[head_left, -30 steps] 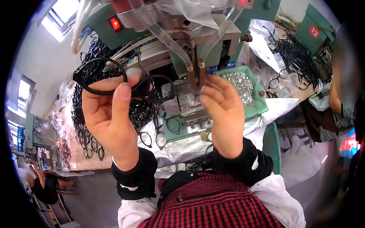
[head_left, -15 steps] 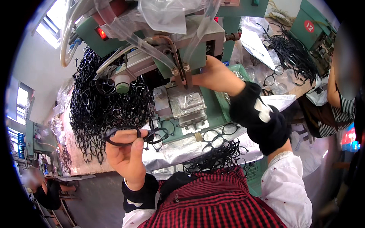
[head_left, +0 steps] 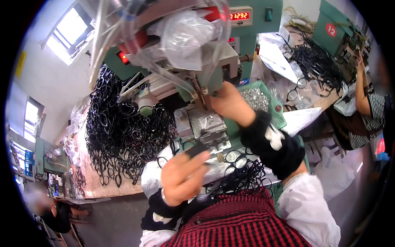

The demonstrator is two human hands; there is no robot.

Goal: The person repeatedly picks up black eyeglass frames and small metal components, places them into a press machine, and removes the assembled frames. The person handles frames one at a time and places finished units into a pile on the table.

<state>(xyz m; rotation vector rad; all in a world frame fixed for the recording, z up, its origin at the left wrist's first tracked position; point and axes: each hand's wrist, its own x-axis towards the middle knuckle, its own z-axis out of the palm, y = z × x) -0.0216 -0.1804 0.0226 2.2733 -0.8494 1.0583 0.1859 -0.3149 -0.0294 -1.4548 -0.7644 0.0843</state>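
Note:
My left hand (head_left: 183, 177) is smeared by motion, its fingers closed on a black eyeglass frame (head_left: 195, 150) that shows only as a dark blur. It is just in front of the metal fixture block (head_left: 207, 124) of a green bench machine (head_left: 257, 51). My right hand (head_left: 232, 105) reaches up beside the machine's pressing head (head_left: 201, 99), and its fingertips are hidden there. Below the fixture, a pile of black eyeglass frames (head_left: 242, 175) lies close to my apron.
A large heap of black frames (head_left: 127, 136) covers the bench on the left. At the right stands a green tray (head_left: 279, 119) with small metal parts. Clear hoses (head_left: 164, 70) hang over the machine. Another person's arm (head_left: 362, 88) is at the far right.
My left hand has moved right with the eyeglass frame, toward the fixture. My right hand remains by the pressing head. The whole view has shifted slightly, showing more of the tray.

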